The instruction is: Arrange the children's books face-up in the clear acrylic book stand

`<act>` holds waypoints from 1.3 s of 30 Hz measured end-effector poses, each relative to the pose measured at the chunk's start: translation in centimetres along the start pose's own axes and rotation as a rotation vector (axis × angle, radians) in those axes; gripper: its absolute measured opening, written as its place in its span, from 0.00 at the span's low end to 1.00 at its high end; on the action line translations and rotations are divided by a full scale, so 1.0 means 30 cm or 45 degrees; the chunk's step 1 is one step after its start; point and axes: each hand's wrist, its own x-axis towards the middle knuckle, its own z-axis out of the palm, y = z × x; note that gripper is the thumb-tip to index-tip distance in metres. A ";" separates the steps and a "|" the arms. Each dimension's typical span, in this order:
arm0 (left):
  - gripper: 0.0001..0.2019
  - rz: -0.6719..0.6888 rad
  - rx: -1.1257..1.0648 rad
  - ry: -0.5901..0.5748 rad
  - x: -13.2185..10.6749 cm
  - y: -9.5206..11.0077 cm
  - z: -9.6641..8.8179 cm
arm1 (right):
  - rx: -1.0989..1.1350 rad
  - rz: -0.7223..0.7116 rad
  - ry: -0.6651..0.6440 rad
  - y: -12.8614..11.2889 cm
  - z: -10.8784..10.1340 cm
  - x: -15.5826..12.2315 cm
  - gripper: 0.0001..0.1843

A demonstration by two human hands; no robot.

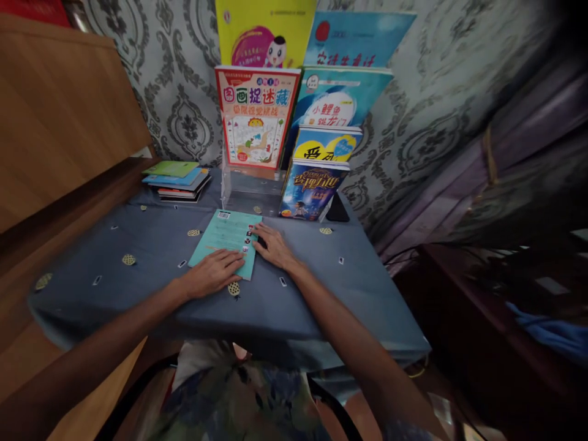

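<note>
A blue cloth-covered surface [367, 275] stands before patterned wallpaper [188, 125]. Head view: the left hand [214, 272] lies flat on a centrally placed teal book [225, 236]; the right hand [274, 246], loosely spread, touches its right edge. Neither grips, so uneven pressure could skew it.

The yellow-green book [260, 27] is cut off above; the teal book [223, 239] is printed too small to read.

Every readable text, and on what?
"图画捉迷藏": red book
"安徒生童话": upper blue book
"小鲤鱼跳龙门": teal book
"爱" (rest unclear): heart book
"查理九世": dark-blue book
Too blurred: turquoise book, yellow-green book, smaller cover print.
</note>
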 end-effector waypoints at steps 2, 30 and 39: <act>0.20 0.012 -0.020 0.043 0.003 -0.002 -0.007 | 0.004 -0.014 -0.031 -0.010 -0.006 -0.002 0.24; 0.18 -0.226 -0.358 0.188 -0.014 -0.036 0.004 | 0.048 0.065 -0.335 -0.040 -0.049 -0.007 0.45; 0.33 -0.764 -0.274 -0.132 -0.012 -0.417 0.048 | 0.064 0.073 -0.351 -0.060 -0.070 -0.015 0.44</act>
